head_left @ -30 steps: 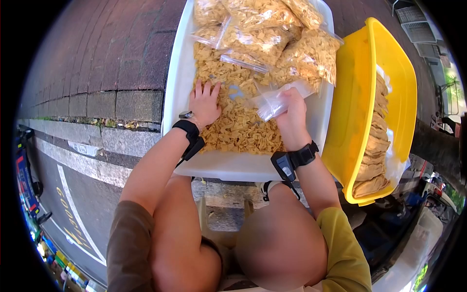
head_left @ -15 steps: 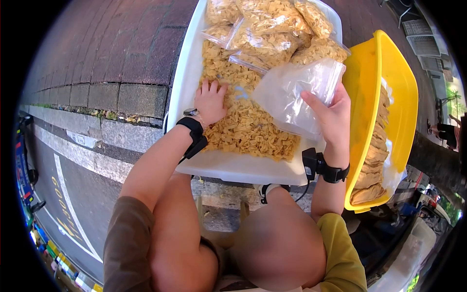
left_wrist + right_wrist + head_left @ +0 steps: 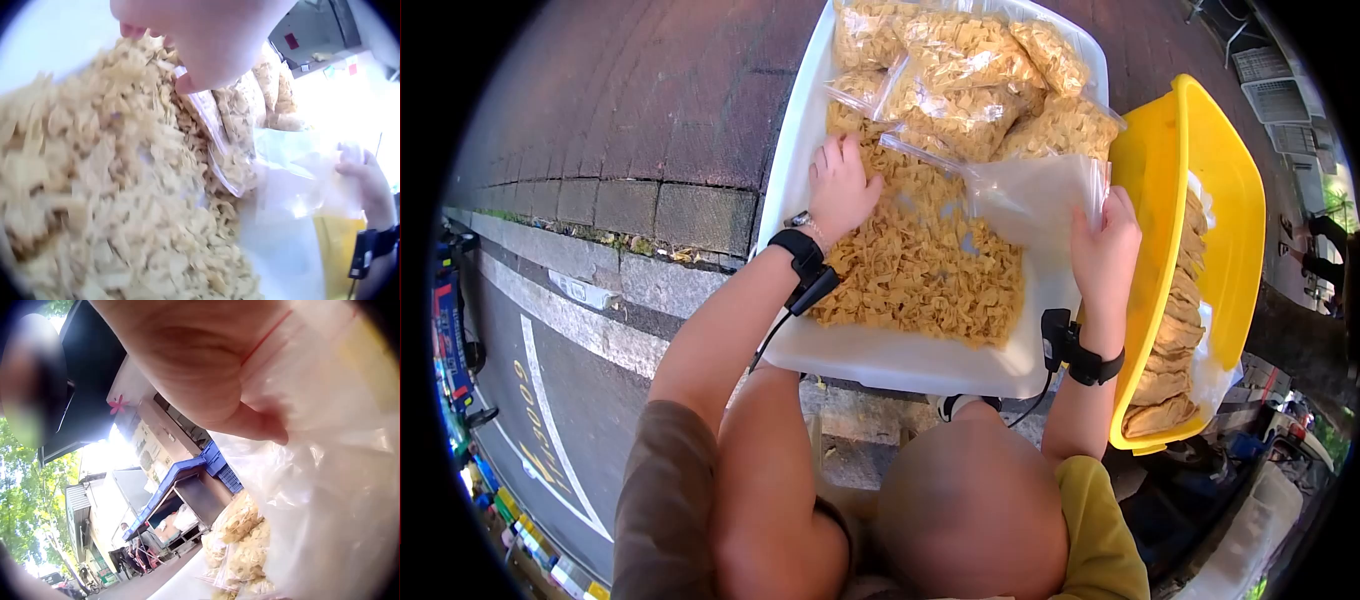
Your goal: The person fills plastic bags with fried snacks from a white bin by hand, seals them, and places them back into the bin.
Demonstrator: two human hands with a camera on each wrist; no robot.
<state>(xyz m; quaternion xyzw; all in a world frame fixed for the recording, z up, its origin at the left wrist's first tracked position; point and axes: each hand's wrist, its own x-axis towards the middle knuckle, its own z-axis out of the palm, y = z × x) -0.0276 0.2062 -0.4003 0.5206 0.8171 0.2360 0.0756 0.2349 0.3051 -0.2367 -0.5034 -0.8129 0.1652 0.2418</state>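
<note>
A white tub [image 3: 910, 362] holds loose yellowish flakes [image 3: 930, 285], with several filled clear zip bags [image 3: 970, 60] heaped at its far end. Over the tub's right side, the right hand [image 3: 1106, 250] pinches an empty clear bag [image 3: 1035, 200] by its zip edge; the right wrist view shows the thumb against the plastic [image 3: 325, 487]. The left hand [image 3: 840, 190] is above the flakes at the tub's left, fingers extended. In the left wrist view that hand [image 3: 200, 37] is near the zip edge of a filled bag [image 3: 215, 128]; whether it touches is unclear.
Close against the tub's right side stands a yellow bin [image 3: 1230, 230] holding brown folded pieces [image 3: 1170, 350]. Brick paving [image 3: 620, 110] and a kerb [image 3: 640, 290] lie to the left. The person's knees are below the tub's near edge.
The right hand has moved right with the bag, which spread out from a folded bundle. The left hand has shifted slightly farther up the tub. The head view has shifted a little.
</note>
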